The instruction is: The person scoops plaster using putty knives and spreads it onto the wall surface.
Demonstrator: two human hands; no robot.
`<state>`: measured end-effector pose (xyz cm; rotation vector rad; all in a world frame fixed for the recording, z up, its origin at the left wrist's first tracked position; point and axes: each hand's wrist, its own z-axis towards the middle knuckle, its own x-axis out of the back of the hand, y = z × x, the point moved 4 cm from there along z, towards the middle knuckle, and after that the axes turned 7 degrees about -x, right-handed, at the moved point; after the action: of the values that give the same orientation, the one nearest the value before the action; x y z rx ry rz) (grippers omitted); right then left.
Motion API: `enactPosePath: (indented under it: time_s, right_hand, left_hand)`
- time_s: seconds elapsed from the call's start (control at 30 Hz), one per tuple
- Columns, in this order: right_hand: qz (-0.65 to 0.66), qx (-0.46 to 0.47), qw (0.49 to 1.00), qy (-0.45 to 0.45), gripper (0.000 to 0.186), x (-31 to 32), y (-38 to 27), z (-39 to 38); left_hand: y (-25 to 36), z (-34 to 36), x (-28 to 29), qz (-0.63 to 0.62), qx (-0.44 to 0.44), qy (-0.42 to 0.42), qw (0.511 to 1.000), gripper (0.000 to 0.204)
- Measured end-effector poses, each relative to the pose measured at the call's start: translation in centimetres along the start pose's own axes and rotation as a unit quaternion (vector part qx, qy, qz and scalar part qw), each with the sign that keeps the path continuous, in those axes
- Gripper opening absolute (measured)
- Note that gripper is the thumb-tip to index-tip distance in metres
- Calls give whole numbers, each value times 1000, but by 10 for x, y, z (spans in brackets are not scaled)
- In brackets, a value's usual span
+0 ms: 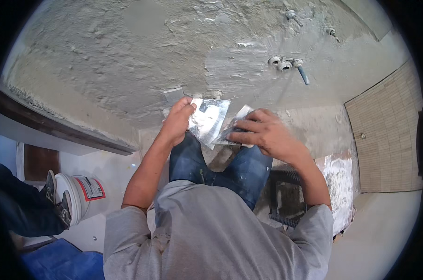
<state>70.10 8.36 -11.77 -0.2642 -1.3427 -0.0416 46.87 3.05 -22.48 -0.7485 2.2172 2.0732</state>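
Observation:
My left hand [175, 123] grips a flat, shiny metal scraper blade [218, 114] by its left edge, thumb on top. A lump of white putty [201, 119] lies on that blade. My right hand [270, 135] is closed around a second metal scraper [243, 114], slightly smeared by motion; its fingers hide most of it. The lower edges of the two blades meet or nearly meet above my knees. Beyond them stands a rough grey wall [127, 70] with a smoother, freshly spread patch of putty [239, 67].
Pipe outlets [285, 65] and a capped blue pipe stub [304, 75] stick out of the wall. Another person's shoes [64, 210] rest by a white bucket [81, 196] at left. A black stool-like frame [277, 196] and a putty-covered sheet [337, 182] are at right, near a tiled panel [384, 130].

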Motion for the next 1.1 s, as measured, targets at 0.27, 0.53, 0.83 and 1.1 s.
enactPosePath:
  time_s: [0.27,0.53,0.83,1.1]
  right_hand:
    - [8,17,1000,2,61,-6,-12,20]
    - [218,-60,971,76,48,-36,43,-2]
    - [750,-219,520,345,33,-49,75,28]
    - [58,-245,769,588,31,100,93,81]
  left_hand:
    - [-4,6,-14,14,-17,-38,999,19]
    - [3,20,16,-27,-106,115,987,22]
    - [-12,-10,47,-122,-112,150,975,22]
    - [-24,-35,56,-140,-85,162,973,19]
